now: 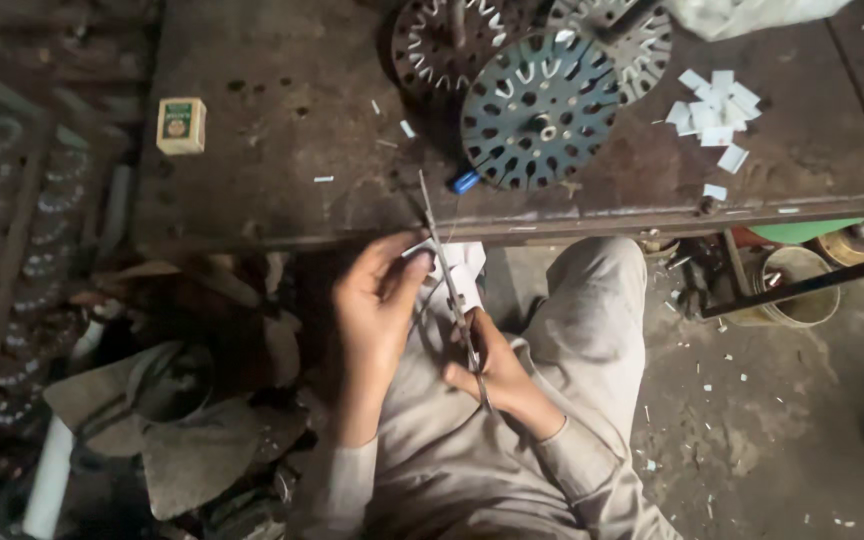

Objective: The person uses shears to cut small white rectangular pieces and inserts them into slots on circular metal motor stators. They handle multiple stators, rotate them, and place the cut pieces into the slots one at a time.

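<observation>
Below the bench [252, 240] edge, over the lap, the right hand [497, 375] is closed around the handles of long scissors [449, 270], blades pointing up and away. The left hand [377, 305] pinches a white paper sheet [464, 265] between thumb and fingertips beside the blades. A clean cut likely calls for taut paper, fingers off the blade line. Cut paper bits [714, 115] lie near the slotted discs [539, 110].

I'm seeing a dim, murky view: the left side sinks into deep shadow, soft light falls from the right onto the tabletop [282, 120] and floor [772, 400]. Everything's slightly soft and grainy, edges bowed by the wide lens.
</observation>
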